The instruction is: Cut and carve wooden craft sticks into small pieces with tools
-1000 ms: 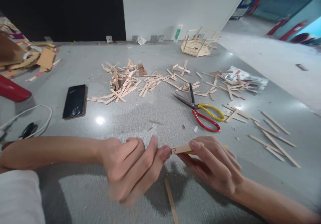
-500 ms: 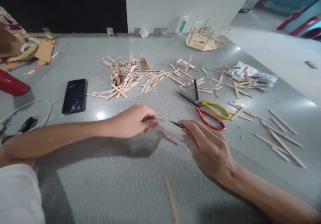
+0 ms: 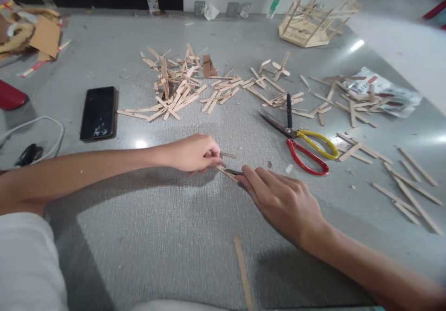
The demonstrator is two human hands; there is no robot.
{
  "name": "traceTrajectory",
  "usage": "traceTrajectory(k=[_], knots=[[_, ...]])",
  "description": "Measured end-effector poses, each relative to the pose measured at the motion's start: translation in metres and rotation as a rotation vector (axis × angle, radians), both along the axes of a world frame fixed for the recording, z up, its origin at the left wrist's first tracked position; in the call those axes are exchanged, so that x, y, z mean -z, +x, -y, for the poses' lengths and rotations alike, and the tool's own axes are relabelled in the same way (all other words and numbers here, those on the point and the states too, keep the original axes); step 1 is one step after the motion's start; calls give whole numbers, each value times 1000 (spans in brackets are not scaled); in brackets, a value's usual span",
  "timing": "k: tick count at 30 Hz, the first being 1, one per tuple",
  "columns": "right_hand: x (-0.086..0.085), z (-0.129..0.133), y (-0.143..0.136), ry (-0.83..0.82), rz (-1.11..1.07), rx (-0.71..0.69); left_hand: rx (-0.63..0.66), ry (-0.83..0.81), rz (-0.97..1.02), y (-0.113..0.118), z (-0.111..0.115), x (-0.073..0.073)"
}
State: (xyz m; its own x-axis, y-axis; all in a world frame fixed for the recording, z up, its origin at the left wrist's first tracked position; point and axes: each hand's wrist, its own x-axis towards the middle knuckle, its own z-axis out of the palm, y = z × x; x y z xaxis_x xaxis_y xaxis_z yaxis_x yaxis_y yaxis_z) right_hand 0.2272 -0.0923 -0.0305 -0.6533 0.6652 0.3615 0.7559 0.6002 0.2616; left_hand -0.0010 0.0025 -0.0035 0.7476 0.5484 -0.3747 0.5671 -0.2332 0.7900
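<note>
Left hand (image 3: 198, 154): I pinch a wooden stick (image 3: 228, 175).
Right hand (image 3: 284, 199): gripping my knife (image 3: 234, 172), blade along stick.
Scissors (image 3: 296, 135): beyond right hand.

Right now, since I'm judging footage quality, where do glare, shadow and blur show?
Head view: bright glare on the table by the phone's near right corner; head view: shadows below the left forearm and right forearm; head view: upper-right red object looks blurred.

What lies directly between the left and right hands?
In the head view, a thin wooden stick and a dark blade span between the left hand and right hand.
</note>
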Motion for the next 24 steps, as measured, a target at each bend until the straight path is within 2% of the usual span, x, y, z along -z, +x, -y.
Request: traceTrajectory(k=[9, 13, 18, 22, 24], knots=[[-3, -1, -5, 37, 71, 11, 16, 15, 15, -1, -1, 4], [1, -1, -2, 26, 26, 57, 9, -2, -15, -1, -1, -1], [4, -9, 5, -51, -56, 267, -175, 119, -48, -4, -2, -21], [-3, -25, 18, -217, -194, 261, -303, 164, -3, -6, 3, -42], [-7, -38, 32, -221, -239, 344, -307, 181, 39, -7, 8, -51]])
